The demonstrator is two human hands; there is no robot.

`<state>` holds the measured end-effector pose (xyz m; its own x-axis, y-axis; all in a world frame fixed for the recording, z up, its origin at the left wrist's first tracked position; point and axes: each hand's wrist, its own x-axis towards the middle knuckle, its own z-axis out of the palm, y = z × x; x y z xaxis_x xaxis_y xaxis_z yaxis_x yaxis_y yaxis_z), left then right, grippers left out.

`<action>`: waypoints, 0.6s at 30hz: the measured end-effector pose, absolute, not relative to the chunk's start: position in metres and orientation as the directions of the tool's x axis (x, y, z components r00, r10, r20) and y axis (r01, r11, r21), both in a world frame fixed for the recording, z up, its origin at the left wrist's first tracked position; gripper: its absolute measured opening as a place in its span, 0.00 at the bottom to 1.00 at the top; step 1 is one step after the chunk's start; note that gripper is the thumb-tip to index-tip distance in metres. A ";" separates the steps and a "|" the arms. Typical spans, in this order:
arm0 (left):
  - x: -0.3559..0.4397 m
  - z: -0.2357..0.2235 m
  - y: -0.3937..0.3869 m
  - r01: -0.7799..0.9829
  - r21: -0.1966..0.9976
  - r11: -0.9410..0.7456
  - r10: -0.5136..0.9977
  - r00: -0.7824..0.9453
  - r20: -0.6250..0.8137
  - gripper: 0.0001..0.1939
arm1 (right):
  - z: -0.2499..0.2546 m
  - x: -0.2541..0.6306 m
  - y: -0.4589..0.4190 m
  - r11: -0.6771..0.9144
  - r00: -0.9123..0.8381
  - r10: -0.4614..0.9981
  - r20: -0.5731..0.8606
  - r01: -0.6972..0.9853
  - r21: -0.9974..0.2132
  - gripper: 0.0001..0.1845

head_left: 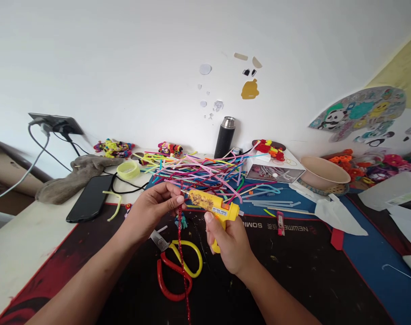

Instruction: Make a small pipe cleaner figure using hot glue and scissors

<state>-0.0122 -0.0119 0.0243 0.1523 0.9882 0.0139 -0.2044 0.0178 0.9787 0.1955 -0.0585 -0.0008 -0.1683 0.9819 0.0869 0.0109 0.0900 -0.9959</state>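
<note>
My right hand (227, 239) grips a yellow glue gun (214, 205) by its handle, with a finger on the trigger and the nozzle pointing left. My left hand (154, 207) pinches a glittery red pipe cleaner (181, 243) right at the nozzle tip; the stem hangs down past the frame's bottom edge. Below both hands, red and yellow scissors (176, 271) lie on the black desk mat (293, 271). A heap of coloured pipe cleaners (205, 169) lies just beyond the hands.
A black phone (90, 198) and a grey cloth (73, 178) lie at left, with cables running to a wall socket (56, 123). A black flask (225, 136) stands by the wall. A beige bowl (324, 174), white tissue (337, 214) and finished colourful crafts sit at right.
</note>
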 end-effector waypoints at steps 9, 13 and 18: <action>-0.012 0.025 -0.011 -0.219 0.976 0.017 0.991 0.131 0.013 0.21 | 0.000 0.196 -0.058 0.094 -0.169 0.981 0.091 0.012 -0.995 0.33; -0.012 0.024 -0.011 -0.223 0.975 0.017 0.993 0.119 0.010 0.21 | 0.000 0.195 -0.058 0.100 -0.167 0.981 0.097 0.010 -0.995 0.32; -0.015 0.021 -0.010 -0.212 0.977 0.001 0.994 0.107 0.022 0.20 | 0.002 0.195 -0.058 0.117 -0.169 0.979 0.114 0.007 -0.993 0.32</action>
